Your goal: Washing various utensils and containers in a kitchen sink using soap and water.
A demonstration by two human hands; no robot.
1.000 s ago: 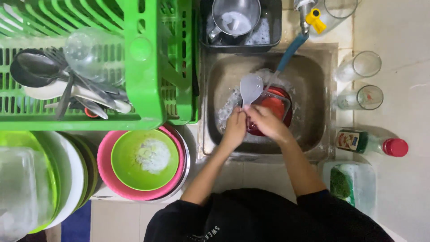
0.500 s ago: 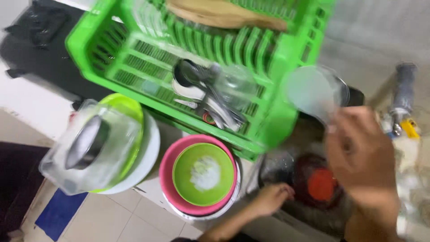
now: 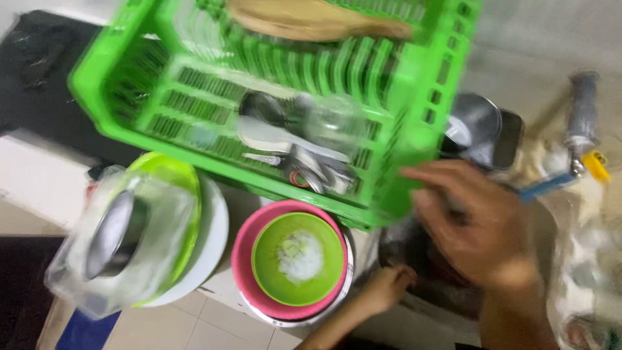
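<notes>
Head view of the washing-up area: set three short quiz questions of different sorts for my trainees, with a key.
1. True or false: the green bowl sits inside the pink bowl.
2. What colour is the dish rack? A red, B green, C blue.
3. Which hand rests at the sink edge, lower in the picture?

Key
1. True.
2. B.
3. The left hand; the right hand is raised and blurred beside the rack's corner, and whether it holds anything cannot be told.

Pale tiled floor [image 3: 214, 321] below a white counter edge [image 3: 39, 172], with a blue mat [image 3: 81, 332].
</notes>
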